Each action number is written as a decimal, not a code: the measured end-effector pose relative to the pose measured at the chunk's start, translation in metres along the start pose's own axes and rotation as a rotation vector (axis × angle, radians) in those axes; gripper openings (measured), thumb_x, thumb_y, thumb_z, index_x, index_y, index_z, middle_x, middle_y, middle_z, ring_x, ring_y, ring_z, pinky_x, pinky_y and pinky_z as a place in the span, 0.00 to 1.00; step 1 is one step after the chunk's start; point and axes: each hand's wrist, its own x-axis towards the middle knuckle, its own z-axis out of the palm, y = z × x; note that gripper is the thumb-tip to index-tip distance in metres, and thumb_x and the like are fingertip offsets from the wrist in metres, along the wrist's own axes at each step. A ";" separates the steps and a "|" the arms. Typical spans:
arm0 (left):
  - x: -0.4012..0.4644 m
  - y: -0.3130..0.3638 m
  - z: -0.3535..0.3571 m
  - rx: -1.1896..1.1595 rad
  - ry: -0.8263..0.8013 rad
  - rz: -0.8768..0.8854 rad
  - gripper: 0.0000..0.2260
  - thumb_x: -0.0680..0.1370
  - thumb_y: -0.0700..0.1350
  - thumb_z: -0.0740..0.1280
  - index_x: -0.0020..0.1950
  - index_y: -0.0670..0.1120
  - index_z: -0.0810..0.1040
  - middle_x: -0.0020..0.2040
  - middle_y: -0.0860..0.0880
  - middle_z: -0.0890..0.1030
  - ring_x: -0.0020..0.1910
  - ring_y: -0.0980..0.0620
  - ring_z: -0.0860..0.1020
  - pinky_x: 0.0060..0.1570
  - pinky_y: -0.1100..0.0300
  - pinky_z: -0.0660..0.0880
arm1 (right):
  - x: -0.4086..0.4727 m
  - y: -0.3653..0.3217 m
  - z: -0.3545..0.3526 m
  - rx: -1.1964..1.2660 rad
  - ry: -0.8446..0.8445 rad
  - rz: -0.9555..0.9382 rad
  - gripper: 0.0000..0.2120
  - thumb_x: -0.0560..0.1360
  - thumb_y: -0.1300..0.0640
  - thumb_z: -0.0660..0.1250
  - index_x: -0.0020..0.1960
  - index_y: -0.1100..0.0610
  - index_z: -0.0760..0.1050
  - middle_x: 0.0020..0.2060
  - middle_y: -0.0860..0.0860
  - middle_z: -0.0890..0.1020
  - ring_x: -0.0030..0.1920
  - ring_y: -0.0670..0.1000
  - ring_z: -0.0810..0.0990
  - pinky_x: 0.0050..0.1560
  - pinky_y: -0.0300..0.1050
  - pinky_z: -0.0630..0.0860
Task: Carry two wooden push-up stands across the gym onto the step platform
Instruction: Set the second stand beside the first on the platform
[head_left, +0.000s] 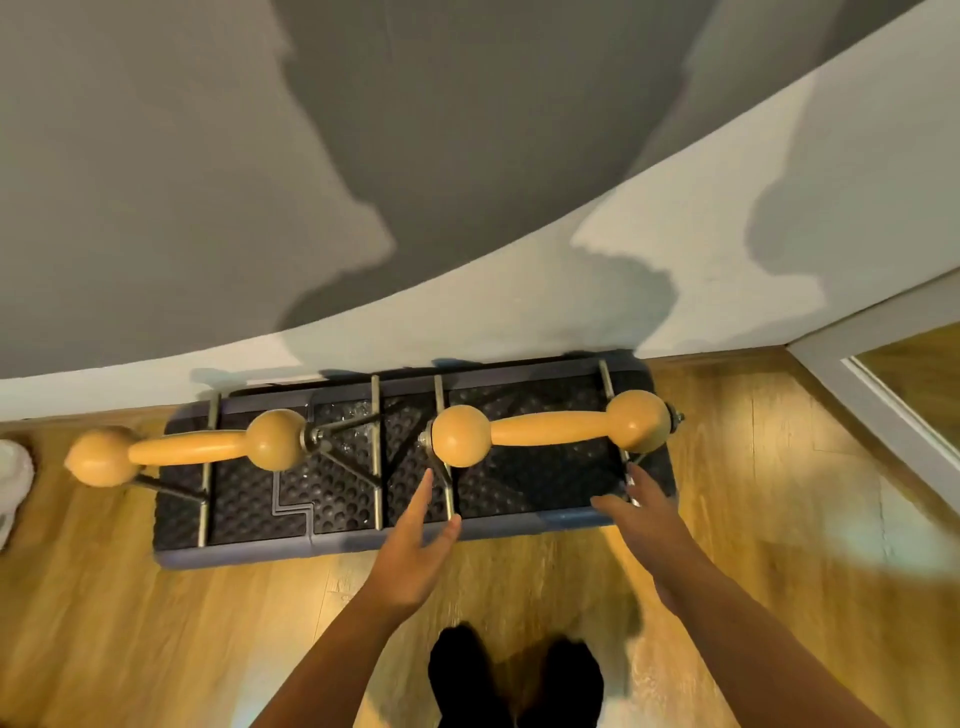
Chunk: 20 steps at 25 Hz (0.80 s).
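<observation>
Head view, two push-up stands (550, 427) on step platform (498, 530), wall (467, 322) behind

Honey wood on studded black, against a grey and white wall

The step platform (363, 543) has a black top studded with rows of round bumps and a blue-grey rim. On it, both push-up stands (550, 428) (187, 451) carry pale honey-yellow wooden handles with round knobs, on dull silver metal legs. Around the platform the floor (753, 519) is warm golden wood grain in planks. Behind it the wall (467, 322) is white low down and mid grey above, crossed by darker shadow patches. Left of the platform lies something white (13, 467). Near its front stand black shoes (514, 675).
</observation>
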 end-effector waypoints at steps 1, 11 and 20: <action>-0.020 0.015 -0.004 0.122 0.018 0.011 0.32 0.84 0.51 0.65 0.85 0.57 0.53 0.84 0.52 0.59 0.83 0.51 0.58 0.77 0.53 0.64 | -0.021 -0.020 -0.001 -0.004 -0.034 0.009 0.37 0.82 0.56 0.70 0.85 0.52 0.56 0.79 0.54 0.68 0.78 0.57 0.67 0.66 0.50 0.67; -0.170 0.230 -0.100 0.213 0.156 0.434 0.18 0.84 0.57 0.63 0.74 0.62 0.71 0.69 0.71 0.76 0.69 0.69 0.73 0.68 0.66 0.71 | -0.196 -0.207 -0.016 -0.393 -0.079 -0.622 0.30 0.81 0.45 0.69 0.81 0.42 0.66 0.74 0.44 0.73 0.73 0.44 0.68 0.69 0.45 0.66; -0.260 0.360 -0.183 0.796 0.381 0.787 0.30 0.82 0.67 0.61 0.80 0.55 0.68 0.75 0.52 0.76 0.73 0.51 0.72 0.71 0.52 0.68 | -0.302 -0.328 -0.042 -0.585 -0.026 -1.209 0.30 0.79 0.41 0.67 0.80 0.43 0.66 0.72 0.38 0.71 0.72 0.39 0.67 0.66 0.29 0.62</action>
